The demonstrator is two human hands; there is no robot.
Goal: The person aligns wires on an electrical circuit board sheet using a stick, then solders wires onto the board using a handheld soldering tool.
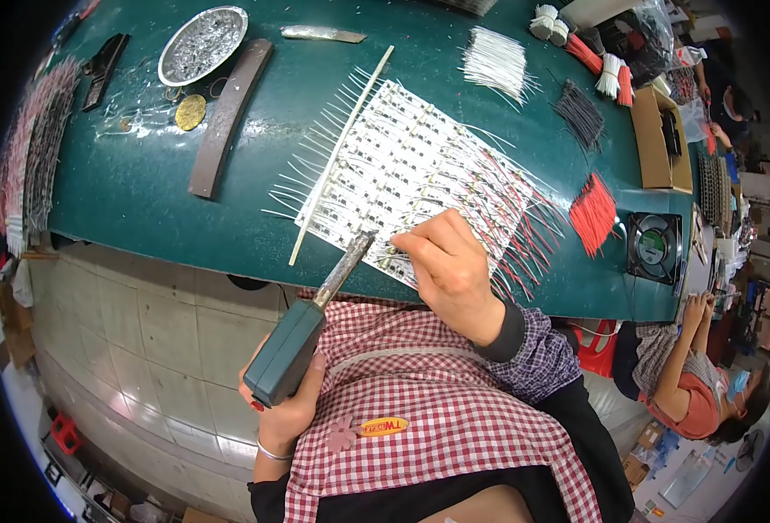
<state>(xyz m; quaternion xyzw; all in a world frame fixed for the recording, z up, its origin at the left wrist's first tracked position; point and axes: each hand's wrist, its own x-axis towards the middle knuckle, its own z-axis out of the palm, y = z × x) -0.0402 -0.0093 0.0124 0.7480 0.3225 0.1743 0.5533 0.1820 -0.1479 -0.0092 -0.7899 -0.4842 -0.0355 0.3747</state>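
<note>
While gripping soldering iron [295, 344] in left hand [291, 408], pinching with right hand [456, 272] at circuit boards [389, 161] — contents unclear — noted: silvery scraps [203, 45] in metal dish [166, 64], green workbench [141, 200], tiled floor [162, 349].

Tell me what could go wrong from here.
The tip of the soldering gun in the left hand is close to the right hand; if hot, a slip might burn the fingers.

Red and white wires fanning off the circuit-board panel lie near the dark cuff, which could snag them.
</note>
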